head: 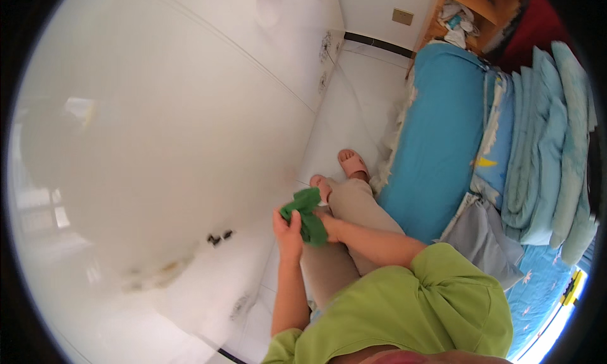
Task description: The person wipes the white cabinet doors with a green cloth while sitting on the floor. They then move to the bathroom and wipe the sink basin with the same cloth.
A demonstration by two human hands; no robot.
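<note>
A green cloth [308,217] is bunched up between my two hands, above my knees. My left hand [288,229] grips its left side, with the thumb lying over the fabric. At the lower right edge of the cloth is my right hand [330,225], slightly blurred and partly behind the fabric, so its fingers do not show clearly. Beyond the cloth, pink slippers [352,163] are on my feet on the white tiled floor.
A glossy white cabinet front [189,127] with small black handles [220,237] rises at the left. On the right is a bed with a blue sheet [436,127], folded light-blue quilts [536,150] and grey fabric [483,241]. A wooden shelf [474,4] holds crumpled cloth at the top right.
</note>
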